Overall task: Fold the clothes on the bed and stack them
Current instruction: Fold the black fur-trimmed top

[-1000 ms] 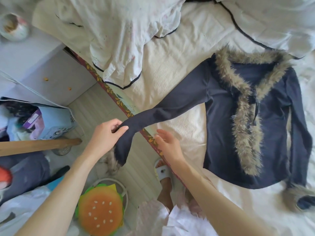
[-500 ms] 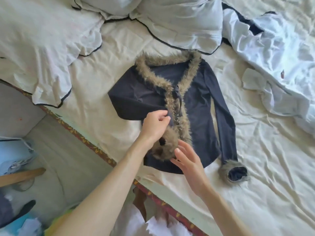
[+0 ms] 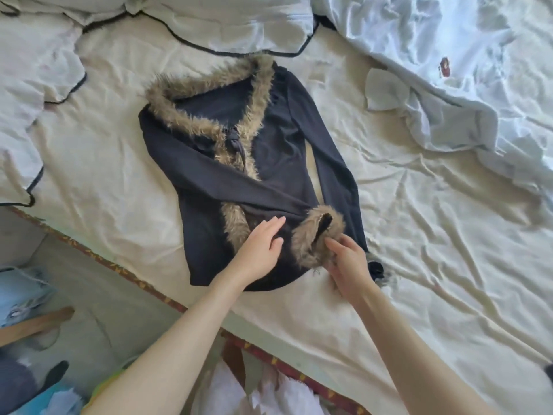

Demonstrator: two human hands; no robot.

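A dark navy cardigan (image 3: 281, 139) with brown fur trim lies flat on the cream bed sheet (image 3: 419, 265). One sleeve is folded diagonally across its front, ending in a fur cuff (image 3: 318, 235) near the hem. My left hand (image 3: 263, 250) rests flat with straight fingers on the lower front of the cardigan. My right hand (image 3: 348, 262) pinches the fur cuff with its fingertips. The other sleeve lies straight along the cardigan's right side, and its cuff (image 3: 378, 269) peeks out beside my right wrist.
White pillows with black piping (image 3: 227, 22) lie at the head of the bed. A crumpled white garment (image 3: 466, 85) is spread at the upper right. The bed edge with a red patterned border (image 3: 143, 283) runs diagonally; floor clutter (image 3: 27, 295) sits at the lower left.
The sleeve that hung off the bed edge has been carried over and laid across the cardigan's front. My left hand has let go and now lies flat; my right hand has taken the cuff.
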